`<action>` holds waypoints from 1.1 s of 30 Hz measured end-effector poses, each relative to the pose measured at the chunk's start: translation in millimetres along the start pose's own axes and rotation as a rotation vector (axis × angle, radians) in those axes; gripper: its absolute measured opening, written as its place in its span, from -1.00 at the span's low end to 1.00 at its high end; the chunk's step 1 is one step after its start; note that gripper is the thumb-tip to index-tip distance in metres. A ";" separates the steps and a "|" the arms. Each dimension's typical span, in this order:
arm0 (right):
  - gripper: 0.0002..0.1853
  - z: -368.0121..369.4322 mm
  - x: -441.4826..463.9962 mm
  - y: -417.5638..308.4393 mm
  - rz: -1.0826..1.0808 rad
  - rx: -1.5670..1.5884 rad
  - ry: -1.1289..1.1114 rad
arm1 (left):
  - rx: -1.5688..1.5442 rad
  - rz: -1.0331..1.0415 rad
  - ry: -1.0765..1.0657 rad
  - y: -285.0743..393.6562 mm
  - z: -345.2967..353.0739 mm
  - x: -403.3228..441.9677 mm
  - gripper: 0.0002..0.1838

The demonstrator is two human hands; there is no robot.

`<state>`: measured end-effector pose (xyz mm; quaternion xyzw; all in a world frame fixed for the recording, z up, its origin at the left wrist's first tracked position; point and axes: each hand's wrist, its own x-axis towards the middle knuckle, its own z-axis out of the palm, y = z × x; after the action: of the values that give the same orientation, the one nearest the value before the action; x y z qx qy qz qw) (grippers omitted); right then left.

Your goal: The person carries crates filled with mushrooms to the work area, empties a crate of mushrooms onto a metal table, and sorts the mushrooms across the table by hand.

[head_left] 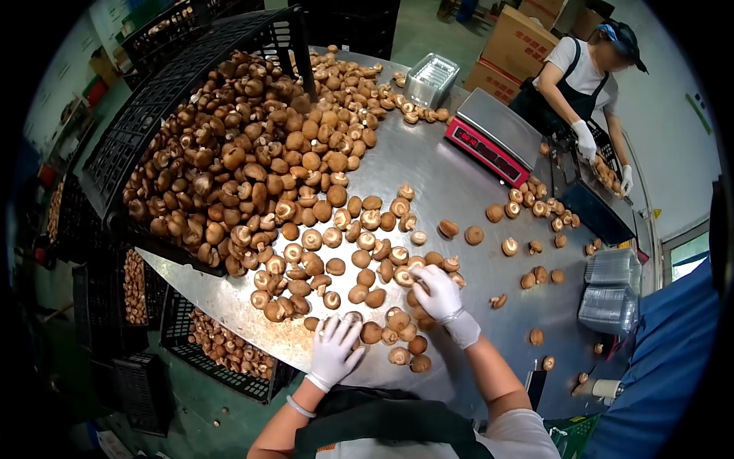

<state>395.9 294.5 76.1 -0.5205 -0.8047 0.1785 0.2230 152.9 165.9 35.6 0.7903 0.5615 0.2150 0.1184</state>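
Brown mushrooms (336,195) spill from a tipped black crate (145,115) across the metal table (451,199). My left hand (335,353), in a white glove, lies with fingers apart over the table's near edge, touching a mushroom at its fingertips. My right hand (437,294), also gloved in white, reaches over mushrooms at the middle of the table; its fingers are bent at a mushroom, and whether they grip it is not clear. Between the hands sits a small group of mushrooms (397,321).
A red scale (489,149) and a clear plastic tray stack (430,79) stand at the back. More clear trays (609,298) lie at the right. A gloved co-worker (581,84) handles mushrooms at the back right. A crate of mushrooms (229,344) rests below the left edge.
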 end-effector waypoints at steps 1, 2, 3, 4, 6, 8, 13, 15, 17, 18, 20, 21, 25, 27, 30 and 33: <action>-0.71 1.6 3.7 -6.6 0.014 0.058 -0.028 | -0.007 -0.043 0.024 -0.9 -0.1 -3.2 -0.41; -0.71 12.0 9.7 -3.0 -0.044 0.072 0.007 | 0.000 -0.058 0.017 -2.9 -0.1 -5.3 -0.41; -0.71 16.9 18.3 -6.9 -0.044 0.076 0.010 | 0.005 -0.057 0.016 -1.4 -1.2 -4.6 -0.41; -0.70 21.8 29.1 -12.9 -0.076 0.019 0.014 | 0.008 -0.037 -0.001 0.8 -2.6 -1.0 -0.41; -0.66 41.8 42.6 -22.5 -0.142 -0.067 -0.006 | -0.003 0.048 -0.023 8.0 -2.1 8.6 -0.45; -0.61 63.6 52.0 -28.4 -0.242 -0.178 -0.070 | -0.044 0.171 -0.072 12.7 14.1 14.6 -0.52; -0.62 68.4 31.7 -15.5 -0.273 -0.176 -0.248 | -0.026 0.153 0.033 15.1 4.9 24.3 -0.53; -0.61 52.7 26.7 1.8 -0.272 -0.004 -0.166 | -0.045 -0.014 0.082 -2.6 -0.1 18.6 -0.60; -0.61 36.8 23.7 6.2 -0.163 -0.028 -0.182 | -0.023 -0.208 0.225 -24.5 -11.6 25.0 -0.64; -0.63 33.3 24.7 1.6 -0.186 -0.083 -0.216 | -0.069 -0.259 0.356 -32.7 -19.2 31.8 -0.64; -0.65 37.8 27.2 -5.8 -0.208 -0.138 -0.245 | -0.003 -0.321 0.399 -50.0 -28.2 52.6 -0.58; -0.67 45.2 30.5 -8.2 -0.188 -0.223 -0.224 | 0.058 -0.334 0.397 -60.0 -27.0 63.0 -0.56; -0.72 57.0 46.5 -7.9 -0.133 -0.450 -0.344 | 0.186 -0.344 0.212 -86.5 -15.4 95.3 -0.62; -0.72 46.5 45.0 -4.0 -0.111 -0.246 -0.302 | 0.199 -0.333 0.247 -91.6 -13.0 96.7 -0.63; -0.71 14.0 37.5 1.9 0.186 0.494 -0.296 | -0.099 -0.384 0.380 -81.4 -41.9 85.5 -0.64; -0.62 -5.8 14.1 21.7 0.445 1.250 -0.186 | -0.395 -0.536 0.528 -80.6 -73.6 48.5 -0.67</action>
<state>410.4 316.3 72.1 -0.4294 -0.4394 0.6969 0.3700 64.1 235.0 75.7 0.4962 0.7062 0.4750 0.1713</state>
